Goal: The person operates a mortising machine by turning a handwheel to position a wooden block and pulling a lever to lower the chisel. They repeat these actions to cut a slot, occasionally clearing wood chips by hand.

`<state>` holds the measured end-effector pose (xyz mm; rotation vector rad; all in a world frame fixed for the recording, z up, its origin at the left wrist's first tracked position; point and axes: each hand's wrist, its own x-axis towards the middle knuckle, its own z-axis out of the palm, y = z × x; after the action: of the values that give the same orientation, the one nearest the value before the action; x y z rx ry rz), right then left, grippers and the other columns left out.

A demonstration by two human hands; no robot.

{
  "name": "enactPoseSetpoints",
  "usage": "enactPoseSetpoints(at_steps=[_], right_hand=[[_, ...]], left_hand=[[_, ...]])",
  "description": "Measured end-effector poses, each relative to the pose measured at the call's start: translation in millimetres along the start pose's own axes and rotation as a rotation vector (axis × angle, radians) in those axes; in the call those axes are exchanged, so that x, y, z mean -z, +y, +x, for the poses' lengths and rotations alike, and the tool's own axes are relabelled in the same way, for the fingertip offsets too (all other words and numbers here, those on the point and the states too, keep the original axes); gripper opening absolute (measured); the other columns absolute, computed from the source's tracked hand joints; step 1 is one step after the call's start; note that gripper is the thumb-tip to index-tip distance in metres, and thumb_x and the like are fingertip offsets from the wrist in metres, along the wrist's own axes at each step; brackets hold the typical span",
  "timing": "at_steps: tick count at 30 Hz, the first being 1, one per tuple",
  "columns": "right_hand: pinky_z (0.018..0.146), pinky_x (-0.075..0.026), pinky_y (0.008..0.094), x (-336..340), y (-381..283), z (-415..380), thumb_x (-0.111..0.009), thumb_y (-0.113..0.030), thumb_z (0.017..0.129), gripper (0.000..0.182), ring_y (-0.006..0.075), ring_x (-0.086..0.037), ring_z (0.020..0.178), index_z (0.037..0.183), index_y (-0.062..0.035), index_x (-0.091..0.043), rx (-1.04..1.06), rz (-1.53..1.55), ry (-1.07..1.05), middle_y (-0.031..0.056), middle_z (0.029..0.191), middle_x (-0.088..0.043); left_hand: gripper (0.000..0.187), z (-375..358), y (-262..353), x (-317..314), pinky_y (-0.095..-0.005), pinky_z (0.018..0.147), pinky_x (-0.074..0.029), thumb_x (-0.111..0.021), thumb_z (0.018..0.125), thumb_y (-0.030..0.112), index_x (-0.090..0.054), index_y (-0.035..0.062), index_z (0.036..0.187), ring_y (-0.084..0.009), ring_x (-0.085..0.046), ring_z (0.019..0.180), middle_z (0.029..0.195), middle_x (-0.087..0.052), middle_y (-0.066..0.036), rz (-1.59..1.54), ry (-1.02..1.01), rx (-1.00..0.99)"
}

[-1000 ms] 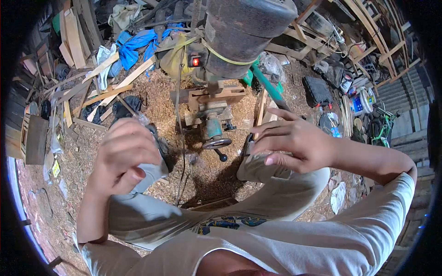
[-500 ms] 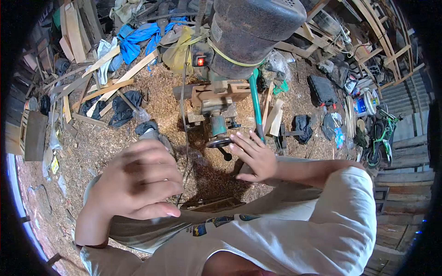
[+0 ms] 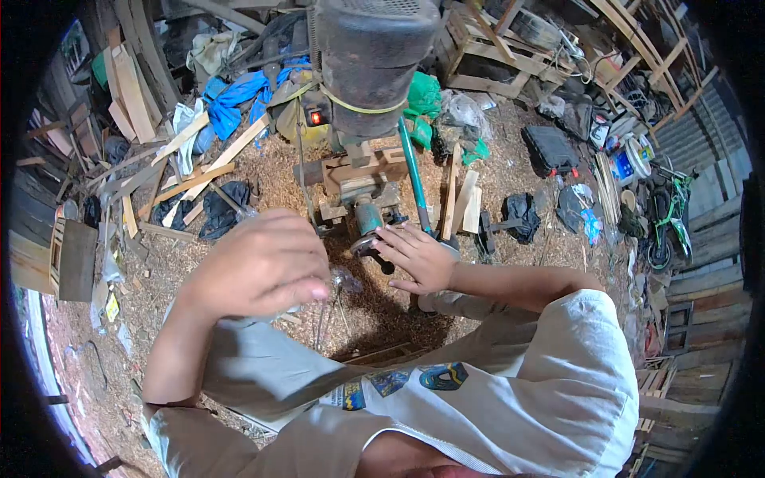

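left hand (image 3: 259,267): centre-left of the frame, raised close to the camera, back of the hand up, fingers curled loosely downward – nothing visibly gripped; whether something sits under the palm cannot be told.
right hand (image 3: 418,256): just right of centre, fingers spread and released, fingertips at the round handwheel (image 3: 368,245) – whether they touch it or hover just above cannot be told.
handwheel: centre of the frame, low on the machine, a dark crank handle sticking out toward the lower right beneath the hand.
drill press (image 3: 366,64): upper centre, its big dark motor housing dominating the top of the frame, a yellow band around it and a small red light (image 3: 316,117) glowing on its left side.
machine table (image 3: 358,171): wooden pieces clamped below the motor, above the handwheel.
green column (image 3: 412,171): runs diagonally from the motor down to the right hand.
floor (image 3: 271,171): covered in sawdust and shavings.
wood offcuts (image 3: 199,151): scattered planks and strips, upper left.
blue cloth (image 3: 239,92): crumpled, upper left beside the machine.
black case (image 3: 548,150): upper right, lying on the floor.
clothing: grey trousers and a white printed shirt fill the bottom of the frame.
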<state>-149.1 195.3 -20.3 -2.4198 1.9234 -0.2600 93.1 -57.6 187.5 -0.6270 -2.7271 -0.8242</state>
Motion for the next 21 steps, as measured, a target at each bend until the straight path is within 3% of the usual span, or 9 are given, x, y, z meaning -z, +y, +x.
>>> enactPoseSetpoints(at_steps=[4,5,6,8,9,12,13,18,21], right_hand=[[0.125,-0.033,0.0565,33,-11,-5,-0.058,-0.056,0.104,0.083,0.0420,-0.048,0.148,0.162,-0.0007,-0.039,0.037,0.017,0.042,0.0260,0.163,-0.045],[0.119,-0.039,0.0552,43,-13,-5,-0.060,-0.057,0.102,0.075,0.0402,-0.063,0.130,0.153,-0.0016,-0.052,0.080,0.009,0.186,0.0250,0.142,-0.064],[0.119,-0.039,0.0552,60,-15,-7,-0.060,-0.057,0.102,0.075,0.0402,-0.063,0.130,0.153,-0.0016,-0.052,0.075,0.002,0.187,0.0250,0.142,-0.064],[0.109,-0.045,0.0533,99,-17,-8,-0.060,-0.057,0.103,0.063,0.0372,-0.071,0.105,0.137,-0.0050,-0.069,0.040,0.147,-0.033,0.0208,0.107,-0.077],[0.096,-0.050,0.0506,113,-16,-8,-0.059,-0.056,0.104,0.055,0.0369,-0.071,0.087,0.121,-0.0075,-0.078,0.063,0.160,0.065,0.0158,0.085,-0.076],[0.100,-0.051,0.0459,171,-16,-2,-0.060,-0.046,0.105,0.047,0.0363,-0.072,0.105,0.132,-0.0099,-0.075,-0.056,0.317,-0.027,0.0120,0.096,-0.078],[0.095,-0.054,0.0433,182,-12,2,-0.057,-0.044,0.108,0.048,0.0350,-0.073,0.102,0.134,-0.0072,-0.074,-0.087,0.589,0.028,0.0093,0.094,-0.080],[0.089,-0.056,0.0388,270,18,19,-0.012,-0.070,0.111,0.096,0.0219,-0.074,0.088,0.128,0.0004,-0.074,0.024,1.156,0.156,0.0068,0.068,-0.071],[0.094,-0.052,0.0369,298,50,48,-0.014,-0.075,0.109,0.098,0.0222,-0.069,0.090,0.131,0.0041,-0.068,0.177,1.035,0.661,0.0067,0.077,-0.068]], left_hand=[[0.031,16,4,-3,-0.0469,0.091,-0.052,-0.063,0.102,0.031,-0.073,0.0036,0.090,-0.0347,-0.069,0.095,0.094,-0.073,-0.011,0.003,-0.046,0.034],[0.029,19,3,-6,-0.0467,0.089,-0.052,-0.065,0.101,0.030,-0.073,0.0035,0.090,-0.0346,-0.067,0.093,0.093,-0.072,-0.011,0.005,-0.026,0.036],[0.027,22,3,-9,-0.0464,0.086,-0.052,-0.068,0.100,0.028,-0.074,0.0033,0.089,-0.0346,-0.066,0.091,0.091,-0.071,-0.011,0.008,-0.005,0.037],[0.026,29,5,-13,-0.0463,0.086,-0.052,-0.066,0.100,0.025,-0.074,0.0020,0.089,-0.0357,-0.066,0.091,0.091,-0.071,-0.012,-0.001,0.032,0.006],[0.027,33,8,-13,-0.0461,0.087,-0.052,-0.066,0.100,0.025,-0.074,0.0017,0.090,-0.0359,-0.066,0.091,0.090,-0.071,-0.013,0.003,0.036,0.026],[0.028,46,9,-14,-0.0456,0.087,-0.052,-0.063,0.101,0.024,-0.074,0.0013,0.088,-0.0359,-0.068,0.089,0.088,-0.072,-0.014,0.023,0.038,0.042],[0.029,50,7,-15,-0.0459,0.085,-0.052,-0.062,0.101,0.024,-0.074,0.0012,0.086,-0.0353,-0.068,0.087,0.087,-0.072,-0.014,-0.001,0.108,0.017],[0.051,63,0,-11,-0.0420,0.078,-0.050,-0.050,0.110,0.036,-0.074,0.0041,0.078,-0.0293,-0.069,0.080,0.082,-0.074,-0.010,0.040,0.370,-0.028],[0.062,69,-8,-11,-0.0403,0.078,-0.049,-0.040,0.114,0.041,-0.073,0.0052,0.076,-0.0289,-0.068,0.078,0.078,-0.072,-0.009,0.071,0.504,-0.100]])
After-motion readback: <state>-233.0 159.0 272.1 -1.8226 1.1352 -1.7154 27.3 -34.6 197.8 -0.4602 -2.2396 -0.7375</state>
